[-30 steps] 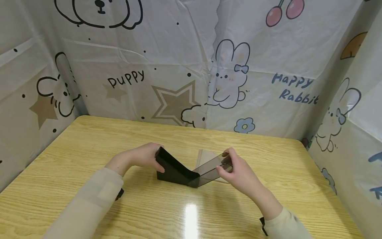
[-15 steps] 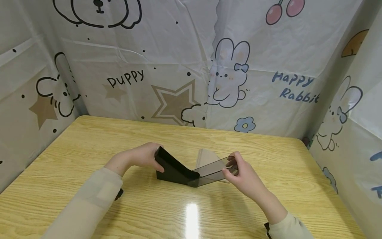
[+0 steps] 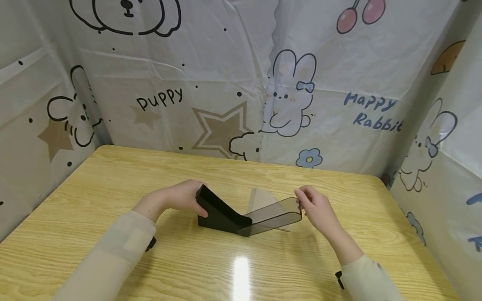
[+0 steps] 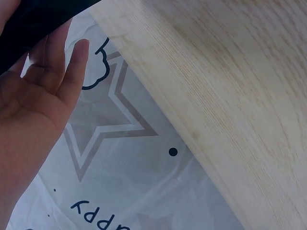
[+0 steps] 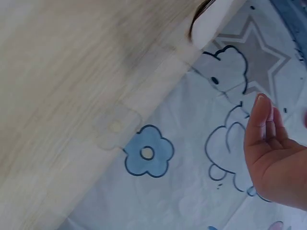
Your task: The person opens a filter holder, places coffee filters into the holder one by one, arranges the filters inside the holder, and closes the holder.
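On the table stands a black wedge-shaped box (image 3: 222, 217), its top sloping down to the right. From its low end a smoky see-through lid or tray (image 3: 275, 213) juts out and tilts upward. My left hand (image 3: 186, 196) grips the high end of the box; in the left wrist view its fingers (image 4: 53, 62) lie against the black side. At the far rounded end of the see-through part is my right hand (image 3: 318, 209), fingers loosely bent. The right wrist view shows that hand (image 5: 276, 158) with nothing visible between its fingers. Whether the fingertips touch the edge is unclear.
A flat pale clear-edged piece (image 3: 260, 198) lies behind the see-through part and is partly covered by it. The wooden table (image 3: 158, 271) meets a printed cloth backdrop (image 3: 222, 50) at its rear edge, with cloth at both sides.
My right hand has slid right along the see-through part to its far end, and its grip has loosened. The see-through part has tilted down a little. Left hand and box stay put.
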Action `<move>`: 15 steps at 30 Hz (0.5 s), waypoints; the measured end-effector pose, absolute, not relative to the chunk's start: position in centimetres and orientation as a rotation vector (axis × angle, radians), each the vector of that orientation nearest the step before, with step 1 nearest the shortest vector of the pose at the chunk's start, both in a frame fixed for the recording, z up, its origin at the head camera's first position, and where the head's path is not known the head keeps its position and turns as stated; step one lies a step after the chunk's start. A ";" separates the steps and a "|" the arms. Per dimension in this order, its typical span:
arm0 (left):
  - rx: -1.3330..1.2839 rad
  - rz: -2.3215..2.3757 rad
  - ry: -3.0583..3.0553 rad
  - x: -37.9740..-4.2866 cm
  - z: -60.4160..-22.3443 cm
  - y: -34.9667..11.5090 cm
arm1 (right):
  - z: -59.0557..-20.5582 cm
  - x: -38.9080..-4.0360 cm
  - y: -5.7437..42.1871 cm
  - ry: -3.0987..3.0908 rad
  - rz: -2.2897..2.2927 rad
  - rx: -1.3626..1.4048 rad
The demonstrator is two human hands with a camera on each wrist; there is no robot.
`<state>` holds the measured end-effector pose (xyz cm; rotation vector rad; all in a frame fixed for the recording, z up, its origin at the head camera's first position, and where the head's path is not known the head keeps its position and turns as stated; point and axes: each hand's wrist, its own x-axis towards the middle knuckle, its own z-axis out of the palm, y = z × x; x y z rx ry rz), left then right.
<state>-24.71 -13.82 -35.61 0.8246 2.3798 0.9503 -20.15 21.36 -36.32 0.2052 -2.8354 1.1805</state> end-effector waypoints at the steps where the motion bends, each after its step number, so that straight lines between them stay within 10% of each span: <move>1: 0.821 0.953 2.378 -24.7 -35.6 -13.9 | -36.3 -20.8 21.2 -2.878 1.139 0.160; 15: 0.818 0.959 2.378 -24.2 -35.4 -14.0 | -35.9 -23.2 17.7 -3.369 0.777 0.093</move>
